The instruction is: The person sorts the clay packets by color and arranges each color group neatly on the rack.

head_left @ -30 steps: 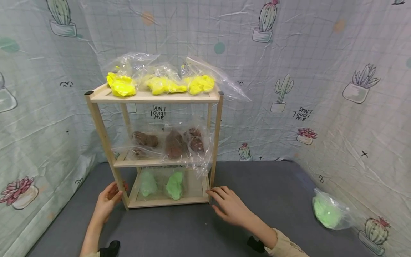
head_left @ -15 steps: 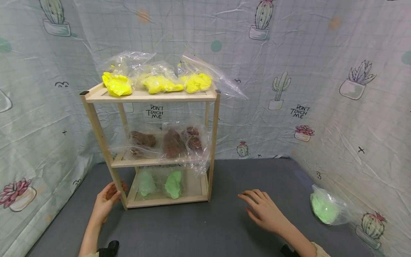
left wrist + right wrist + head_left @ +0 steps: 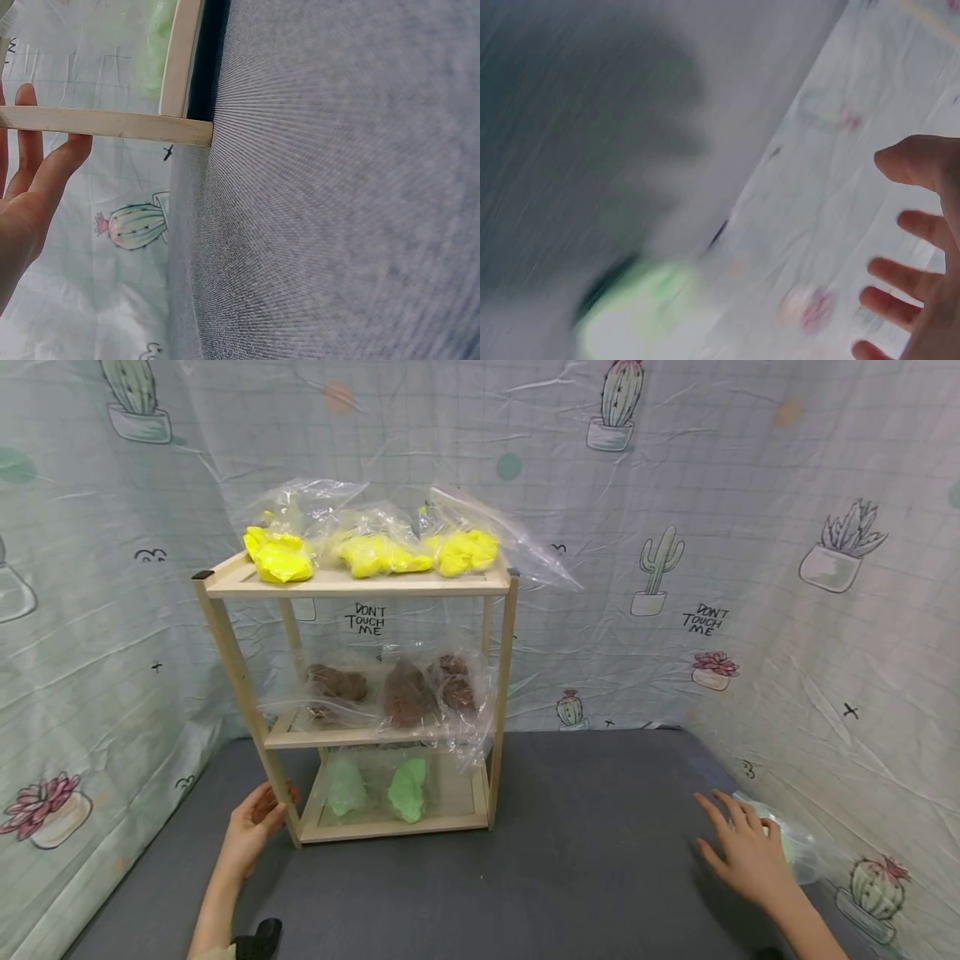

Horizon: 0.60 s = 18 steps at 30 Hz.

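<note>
A three-tier wooden rack (image 3: 360,587) stands left of the middle in the head view. My left hand (image 3: 251,833) holds its front left leg (image 3: 135,124) near the bottom, fingers reaching behind the wood and thumb at its near edge. At the far right, my right hand (image 3: 750,853), fingers spread, overlaps a clear bag (image 3: 808,850) of light green stuff. In the right wrist view its fingers hold nothing, and the green bag (image 3: 645,311) is blurred, off to the lower left.
Bags with yellow lumps (image 3: 279,557) lie on the top shelf, bags with brown lumps (image 3: 405,693) on the middle one. Two green lumps in bags (image 3: 408,789) are on the bottom shelf. A cactus-print curtain (image 3: 585,635) closes off the dark grey table (image 3: 585,827).
My right hand has left the rack's lower right corner and swung right across the table to the green bag. The left hand has stayed at the leg.
</note>
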Available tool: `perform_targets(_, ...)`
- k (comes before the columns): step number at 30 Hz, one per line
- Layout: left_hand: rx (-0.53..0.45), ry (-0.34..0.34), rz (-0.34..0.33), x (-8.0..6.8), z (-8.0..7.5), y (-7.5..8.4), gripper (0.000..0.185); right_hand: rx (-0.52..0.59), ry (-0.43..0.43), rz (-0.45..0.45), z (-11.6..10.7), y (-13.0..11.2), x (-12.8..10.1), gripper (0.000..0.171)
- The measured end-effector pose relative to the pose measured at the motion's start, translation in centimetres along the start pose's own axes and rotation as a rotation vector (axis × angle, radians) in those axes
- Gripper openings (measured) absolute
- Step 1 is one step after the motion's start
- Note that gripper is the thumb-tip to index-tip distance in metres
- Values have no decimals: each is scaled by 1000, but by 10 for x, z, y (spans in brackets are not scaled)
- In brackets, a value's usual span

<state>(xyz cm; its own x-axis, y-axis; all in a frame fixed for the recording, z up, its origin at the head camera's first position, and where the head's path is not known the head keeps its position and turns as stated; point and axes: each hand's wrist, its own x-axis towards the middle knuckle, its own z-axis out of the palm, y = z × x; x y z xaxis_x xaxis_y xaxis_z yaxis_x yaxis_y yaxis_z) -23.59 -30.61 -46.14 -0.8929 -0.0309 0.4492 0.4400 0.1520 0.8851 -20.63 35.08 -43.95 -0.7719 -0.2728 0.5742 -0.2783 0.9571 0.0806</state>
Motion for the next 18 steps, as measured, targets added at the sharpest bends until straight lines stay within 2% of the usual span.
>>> perform_targets(8, -1, 5, 4, 0, 0, 0, 33, -55, -16, 340, 1, 40, -19, 67)
perform_targets(10, -5, 3, 8, 0, 0, 0, 33, -52, -55, 401, 3, 47, -21, 72)
perform_targets(15, -39, -5, 30, 1, 0, 0, 34, -23, -208, 485, 13, 59, -25, 93)
perform_targets(18, -42, -7, 33, 1, 1, 1, 34, -20, -253, 498, 20, 62, -28, 100)
